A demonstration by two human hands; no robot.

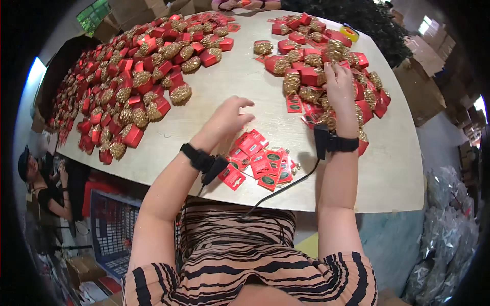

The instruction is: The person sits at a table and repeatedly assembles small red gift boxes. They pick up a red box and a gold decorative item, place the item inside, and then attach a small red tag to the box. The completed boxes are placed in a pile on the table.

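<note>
**Gold, glittery rounded piece with a red, flat-sided end [335,49] at the fingertips of the right hand [340,84]**

The piece lies at the far right of the table, on a heap of like red-and-gold pieces [309,76]. By its look it is judged light; the gold part seems rough and well gripped, though glitter may be shed, while the smooth red end appears stiff but easily dented. Hold is best taken lightly across the red end's flat sides.

The right hand's fingers are drawn nearly together; whether the piece is gripped or merely touched cannot be told. The left hand [229,116] is half open, loosely curled, with nothing seen in it, near flat red printed cards [253,144]. Farther left, a larger red-and-gold heap [140,79] is spread across the pale, smooth table [219,84].
</note>
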